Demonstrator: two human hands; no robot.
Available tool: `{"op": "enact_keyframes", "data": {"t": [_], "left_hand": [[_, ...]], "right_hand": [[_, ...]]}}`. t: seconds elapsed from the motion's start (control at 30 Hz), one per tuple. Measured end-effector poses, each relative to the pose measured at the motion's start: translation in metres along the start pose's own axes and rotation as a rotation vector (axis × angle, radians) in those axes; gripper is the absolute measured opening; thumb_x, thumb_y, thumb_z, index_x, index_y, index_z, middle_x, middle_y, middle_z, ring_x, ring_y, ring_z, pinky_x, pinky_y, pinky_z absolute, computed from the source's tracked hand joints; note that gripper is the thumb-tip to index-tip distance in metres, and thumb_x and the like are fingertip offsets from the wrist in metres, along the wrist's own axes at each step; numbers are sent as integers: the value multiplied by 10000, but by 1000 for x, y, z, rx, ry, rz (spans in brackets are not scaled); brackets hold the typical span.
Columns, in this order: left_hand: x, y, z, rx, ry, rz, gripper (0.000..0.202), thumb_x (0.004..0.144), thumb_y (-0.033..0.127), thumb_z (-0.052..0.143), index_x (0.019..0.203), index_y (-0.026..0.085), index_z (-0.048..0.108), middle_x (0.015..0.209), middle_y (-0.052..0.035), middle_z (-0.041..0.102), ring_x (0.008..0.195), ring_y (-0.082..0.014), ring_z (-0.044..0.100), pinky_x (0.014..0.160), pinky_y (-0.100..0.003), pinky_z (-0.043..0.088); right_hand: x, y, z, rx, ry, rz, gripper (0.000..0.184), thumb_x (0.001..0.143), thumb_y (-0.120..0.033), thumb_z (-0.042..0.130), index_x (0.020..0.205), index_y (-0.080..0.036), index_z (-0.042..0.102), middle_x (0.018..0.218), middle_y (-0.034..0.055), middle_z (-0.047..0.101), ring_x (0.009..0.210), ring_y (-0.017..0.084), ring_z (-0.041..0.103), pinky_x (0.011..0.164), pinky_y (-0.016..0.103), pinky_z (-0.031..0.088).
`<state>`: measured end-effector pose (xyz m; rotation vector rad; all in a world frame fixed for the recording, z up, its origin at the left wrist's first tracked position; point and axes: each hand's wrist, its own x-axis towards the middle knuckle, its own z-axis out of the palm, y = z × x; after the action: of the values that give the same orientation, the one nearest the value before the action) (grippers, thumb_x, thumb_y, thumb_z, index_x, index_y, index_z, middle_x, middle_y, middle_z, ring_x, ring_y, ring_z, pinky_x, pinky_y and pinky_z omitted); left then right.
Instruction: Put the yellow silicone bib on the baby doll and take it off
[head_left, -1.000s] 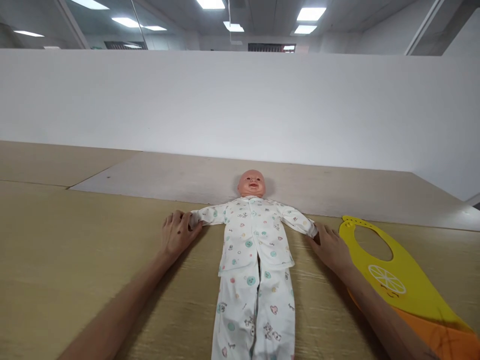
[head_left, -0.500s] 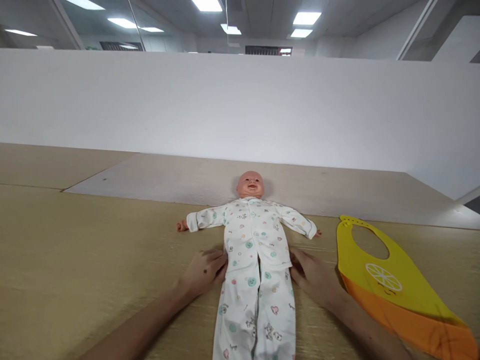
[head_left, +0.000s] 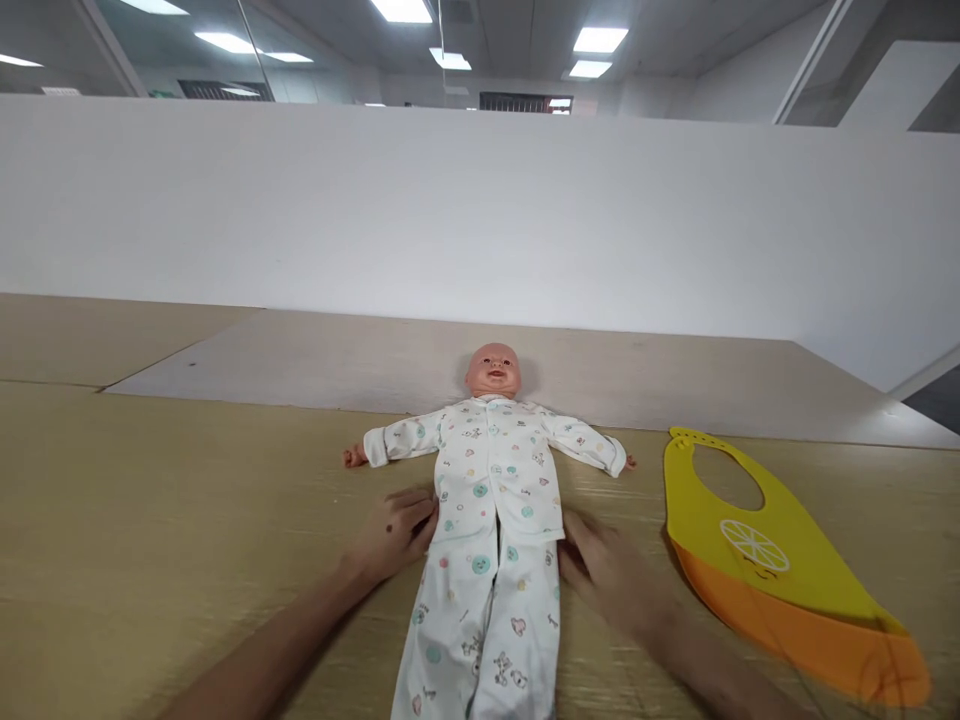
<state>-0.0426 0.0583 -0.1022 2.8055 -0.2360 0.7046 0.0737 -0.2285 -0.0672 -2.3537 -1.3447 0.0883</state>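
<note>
A baby doll (head_left: 493, 370) lay on its back on the desk (head_left: 187, 470), its head toward the far side and its arms spread wide. It wore white pajamas (head_left: 487, 500), a buttoned top and long trousers, printed with small teal, pink and yellow motifs. Its tiny hands (head_left: 355, 457) poked out of the cuffs.

The person's left hand (head_left: 394, 535) was at the lower edge of the top, its fingers half curled, with the fingertips (head_left: 429, 515) against the cloth. The right hand (head_left: 607, 575) sat at the opposite side, around the hem and the top of the trousers, and was blurred (moving, by the look of it). I could not tell whether either hand had actually pinched the fabric or was only touching it.

A silicone bib (head_left: 757, 570), yellow and orange with a white citrus slice on it, lay flat on the desk just to the right of the doll, well clear of it. Beyond the doll's head were a pale board (head_left: 300, 360) and a tall white partition (head_left: 450, 220), with ceiling lights (head_left: 600, 40) above.
</note>
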Motion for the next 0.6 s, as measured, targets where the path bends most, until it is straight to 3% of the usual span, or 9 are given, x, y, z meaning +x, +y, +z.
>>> {"op": "enact_keyframes", "data": {"t": [0.1,0.17,0.23,0.3,0.33,0.4,0.47,0.53,0.6], "left_hand": [[0,2,0,-30,-39,-22,345,933,200,409,604,179,513,587,-19,544,551,-126,495,543,-253,357],[-1,1,3,-46,-56,-32,343,937,207,391,623,176,526,606,-27,557,565,-132,499,555,-261,362],[-2,0,6,-59,-60,-45,352,941,214,366,629,176,526,616,-33,560,577,-138,500,567,-268,361],[-4,-2,10,-66,-60,-62,359,941,221,352,625,178,517,618,-35,556,586,-143,499,574,-270,359],[-5,-3,11,-65,-63,-72,362,941,224,350,621,178,513,615,-35,553,589,-145,498,576,-270,358],[-5,-3,12,-64,-75,-79,360,939,226,354,622,174,515,616,-37,554,590,-146,501,578,-268,358],[-4,-2,10,-71,-91,-77,358,939,223,356,627,168,524,622,-41,561,592,-145,507,580,-263,362],[-2,0,7,-82,-111,-77,353,937,217,361,636,162,536,630,-45,568,596,-143,514,580,-255,368],[1,1,3,-78,-119,-78,352,936,214,366,638,158,545,632,-47,575,594,-141,517,576,-249,369]], "right_hand": [[0,18,-29,-6,-96,81,277,903,-305,391,1101,-214,561,924,57,660,783,186,637,673,319,517],[-1,49,-51,5,-67,170,302,896,-377,389,1093,-241,572,910,45,650,755,173,613,661,312,494],[-7,95,-73,68,-20,329,356,863,-406,426,1171,-276,548,971,43,653,799,160,621,703,288,490],[-19,151,-92,-42,186,649,394,781,-459,499,1089,-230,585,964,70,665,825,209,639,737,327,494],[-29,181,-100,-151,214,804,415,759,-472,501,1071,-214,588,1020,87,662,884,256,640,760,368,492],[-51,236,-110,-352,236,978,471,763,-497,455,1074,-167,585,1160,157,611,1053,345,586,855,437,464],[-74,279,-113,-363,173,1126,510,750,-541,461,1065,-158,580,1125,214,607,1032,372,591,845,449,461],[-89,306,-112,-298,120,1204,483,702,-584,517,950,-174,576,1055,232,623,1003,392,592,795,452,464],[-94,317,-109,-239,142,1223,438,660,-604,565,845,-207,546,979,228,635,961,395,599,757,452,454]]}}
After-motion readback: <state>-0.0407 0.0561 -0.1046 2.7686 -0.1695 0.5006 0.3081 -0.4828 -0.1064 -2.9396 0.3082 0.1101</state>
